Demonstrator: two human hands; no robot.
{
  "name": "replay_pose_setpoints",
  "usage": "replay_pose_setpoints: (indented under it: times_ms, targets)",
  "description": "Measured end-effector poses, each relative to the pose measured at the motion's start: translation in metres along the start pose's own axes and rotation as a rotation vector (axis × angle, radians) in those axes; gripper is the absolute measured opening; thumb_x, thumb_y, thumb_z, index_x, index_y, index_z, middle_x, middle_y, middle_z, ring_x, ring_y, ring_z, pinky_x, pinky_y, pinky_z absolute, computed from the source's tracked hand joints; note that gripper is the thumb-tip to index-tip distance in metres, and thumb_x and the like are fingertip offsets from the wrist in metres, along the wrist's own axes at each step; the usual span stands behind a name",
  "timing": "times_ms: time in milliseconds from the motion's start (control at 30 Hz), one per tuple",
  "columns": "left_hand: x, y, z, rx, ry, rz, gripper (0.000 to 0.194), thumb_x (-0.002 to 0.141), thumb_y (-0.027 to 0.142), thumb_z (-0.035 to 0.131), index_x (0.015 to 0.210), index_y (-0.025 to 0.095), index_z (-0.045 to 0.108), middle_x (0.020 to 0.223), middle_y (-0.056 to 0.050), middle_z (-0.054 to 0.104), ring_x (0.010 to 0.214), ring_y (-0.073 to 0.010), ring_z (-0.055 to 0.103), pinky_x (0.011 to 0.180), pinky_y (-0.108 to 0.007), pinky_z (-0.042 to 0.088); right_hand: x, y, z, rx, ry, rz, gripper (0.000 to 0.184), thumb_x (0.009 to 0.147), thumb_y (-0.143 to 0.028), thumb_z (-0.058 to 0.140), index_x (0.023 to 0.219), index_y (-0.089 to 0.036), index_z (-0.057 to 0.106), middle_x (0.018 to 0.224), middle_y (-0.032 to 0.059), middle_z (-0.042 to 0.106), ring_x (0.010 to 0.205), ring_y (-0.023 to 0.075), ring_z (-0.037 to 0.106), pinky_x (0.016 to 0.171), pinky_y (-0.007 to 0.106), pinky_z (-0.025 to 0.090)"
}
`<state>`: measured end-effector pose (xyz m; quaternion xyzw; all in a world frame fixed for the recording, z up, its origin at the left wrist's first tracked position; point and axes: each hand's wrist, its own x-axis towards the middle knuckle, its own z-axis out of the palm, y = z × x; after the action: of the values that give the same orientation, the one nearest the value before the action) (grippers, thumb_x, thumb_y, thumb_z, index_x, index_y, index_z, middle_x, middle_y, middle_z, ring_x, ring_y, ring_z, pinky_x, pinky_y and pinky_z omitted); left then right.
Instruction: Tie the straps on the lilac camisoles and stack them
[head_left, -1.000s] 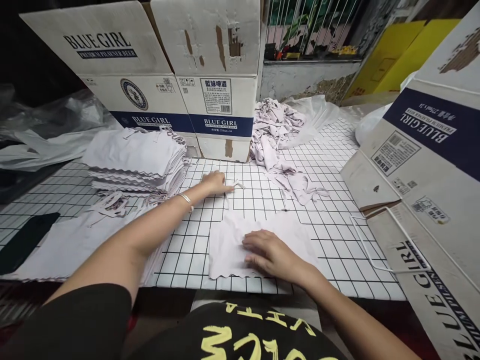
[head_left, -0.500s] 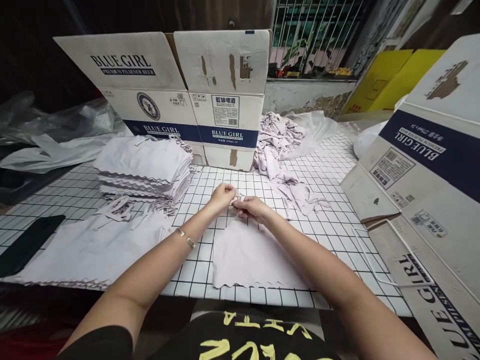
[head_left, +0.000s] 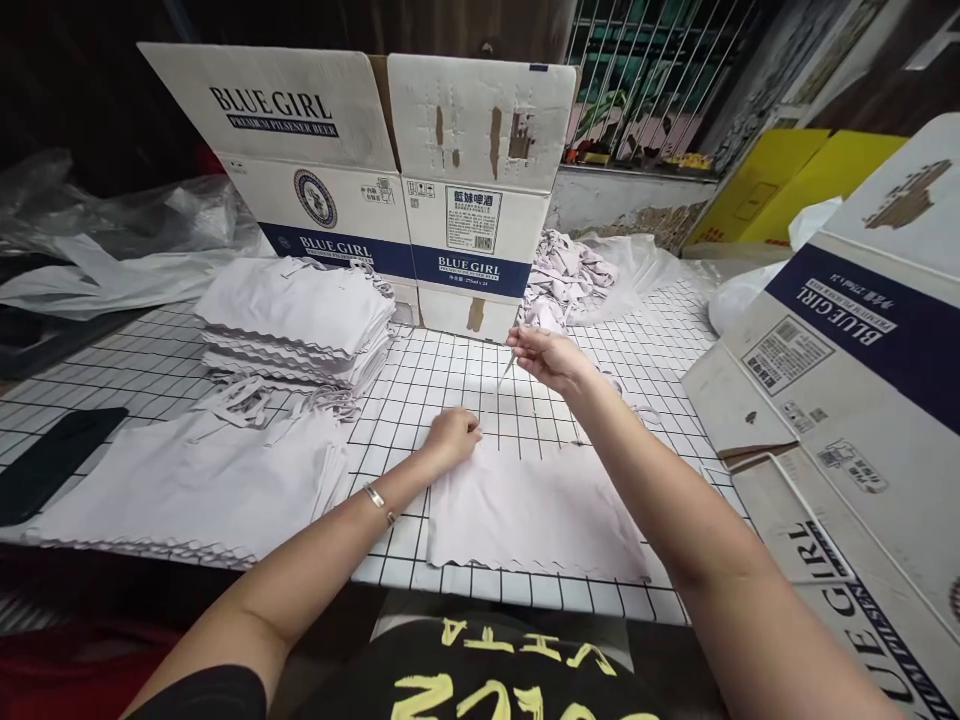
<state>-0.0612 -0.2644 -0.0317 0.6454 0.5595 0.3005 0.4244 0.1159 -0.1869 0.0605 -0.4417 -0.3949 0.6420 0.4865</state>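
Observation:
A pale pink fabric piece with a wavy lower edge lies flat in front of me on the grid-patterned cloth. My left hand is closed at its upper left corner, fingertips pinched on the fabric. Above and to the right, my right hand is raised over the table with bent fingers. From its fingertips a thin, pointed thing slants down; its kind is too small to make out. Left of me lie similar pieces with thin straps, and behind them stands a folded pile.
A white beer carton stands upright at the back, another carton at the right. Between them a heap of pink fabric lies beside clear plastic. A dark phone-like slab rests at the left edge. Yellow cardboard leans behind.
My hands were together above the fabric's top edge and are now apart. The right hand has moved up and right with the thin thing; the left has come down to the fabric's corner.

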Motion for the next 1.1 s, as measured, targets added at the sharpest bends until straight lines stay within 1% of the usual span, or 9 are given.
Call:
replay_pose_setpoints:
  times_ms: [100,233,333,400,533,600,733,933,1100]
  targets:
    - [-0.027,0.021,-0.001,-0.317,-0.044,-0.046,0.022,0.086,0.036,0.059,0.078,0.016,0.064,0.091,-0.008,0.065,0.088,-0.0206,0.061,0.086,-0.036,0.046,-0.048,0.013,0.0,-0.145,-0.048,-0.25,0.004,0.084,-0.02,0.066,0.085,-0.018,0.069,0.082,0.0031,0.068,0.07,0.0107,0.064,0.069,0.025,0.058]
    - [-0.047,0.042,-0.003,-1.096,-0.55,-0.36,0.046,0.097,0.049,0.039,0.091,0.011,0.065,0.088,-0.012,0.067,0.079,-0.0196,0.065,0.085,-0.041,0.051,-0.122,0.053,-0.01,-0.554,-0.368,-0.38,0.016,0.079,-0.019,0.066,0.093,-0.023,0.072,0.107,0.0064,0.066,0.101,0.0206,0.062,0.087,0.038,0.054]
    - [-0.047,0.045,-0.003,-1.344,-0.559,-0.438,0.029,0.099,0.025,0.04,0.096,0.008,0.063,0.091,-0.013,0.069,0.088,-0.0198,0.068,0.094,-0.041,0.05,-0.151,0.077,-0.024,-0.601,-0.103,-0.447,0.028,0.08,-0.019,0.065,0.106,-0.027,0.065,0.125,0.0071,0.055,0.115,0.0224,0.053,0.094,0.04,0.049]
    - [-0.045,0.046,-0.002,-1.367,-0.5,-0.454,0.022,0.097,0.015,0.041,0.099,0.007,0.062,0.098,-0.015,0.07,0.097,-0.0213,0.068,0.097,-0.04,0.05,-0.153,0.086,-0.031,-0.478,0.014,-0.356,0.036,0.082,-0.024,0.064,0.117,-0.029,0.058,0.126,0.0068,0.053,0.109,0.0198,0.054,0.094,0.039,0.048]
    - [-0.043,0.055,-0.001,-1.351,-0.462,-0.458,0.021,0.097,0.013,0.042,0.098,0.007,0.062,0.097,-0.014,0.07,0.095,-0.0195,0.069,0.093,-0.035,0.053,-0.144,0.092,-0.032,-0.292,-0.47,0.024,0.035,0.08,-0.031,0.07,0.113,-0.021,0.063,0.107,0.0062,0.064,0.094,0.0165,0.059,0.09,0.036,0.049]
    - [-0.038,0.059,-0.003,-1.328,-0.453,-0.435,0.019,0.096,0.013,0.043,0.096,0.008,0.062,0.095,-0.013,0.07,0.093,-0.0174,0.068,0.093,-0.033,0.052,-0.138,0.092,-0.029,-0.291,-0.586,0.143,0.024,0.077,-0.031,0.074,0.096,-0.015,0.07,0.09,0.0048,0.067,0.081,0.0138,0.06,0.079,0.03,0.05]
    - [-0.026,0.048,-0.009,-0.988,-0.393,-0.295,0.018,0.095,0.023,0.046,0.096,0.012,0.06,0.1,-0.013,0.068,0.098,-0.0199,0.065,0.093,-0.038,0.049,-0.127,0.094,-0.028,-0.249,-0.502,0.25,0.02,0.074,-0.031,0.078,0.078,-0.013,0.071,0.071,0.0019,0.066,0.058,0.0073,0.053,0.053,0.02,0.044]
    - [-0.038,0.001,-0.001,0.391,-0.089,0.102,0.032,0.077,0.048,0.068,0.089,0.019,0.062,0.102,-0.009,0.065,0.106,-0.0313,0.052,0.094,-0.052,0.032,-0.099,0.087,-0.043,0.032,-0.118,0.254,0.021,0.068,-0.026,0.083,0.079,-0.015,0.068,0.066,0.0003,0.066,0.059,0.0071,0.06,0.055,0.016,0.051]
    - [-0.051,-0.011,0.014,0.569,-0.14,0.091,0.022,0.08,0.039,0.067,0.093,0.022,0.063,0.099,-0.005,0.067,0.102,-0.0274,0.051,0.087,-0.045,0.027,-0.087,0.091,-0.046,0.078,-0.051,0.312,0.026,0.061,-0.018,0.085,0.08,-0.013,0.069,0.071,0.0032,0.069,0.068,0.01,0.065,0.064,0.018,0.055]
